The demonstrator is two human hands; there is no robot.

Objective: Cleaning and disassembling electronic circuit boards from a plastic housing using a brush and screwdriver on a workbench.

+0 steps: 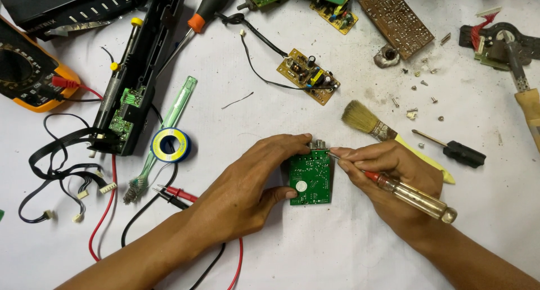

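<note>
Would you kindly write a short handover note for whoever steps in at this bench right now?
Left hand: pinching the small green circuit board flat on the white table, thumb at its lower edge, fingers at its top.
Right hand: gripping a clear-handled screwdriver, tip at the board's top right corner beside the metal connector.
Nearby: paintbrush, loose screws, black-handled screwdriver, solder reel, multimeter.
Done: the board lies free of any casing.
Left: work at the board's corner is in progress; I cannot tell whether a screw sits there.
</note>
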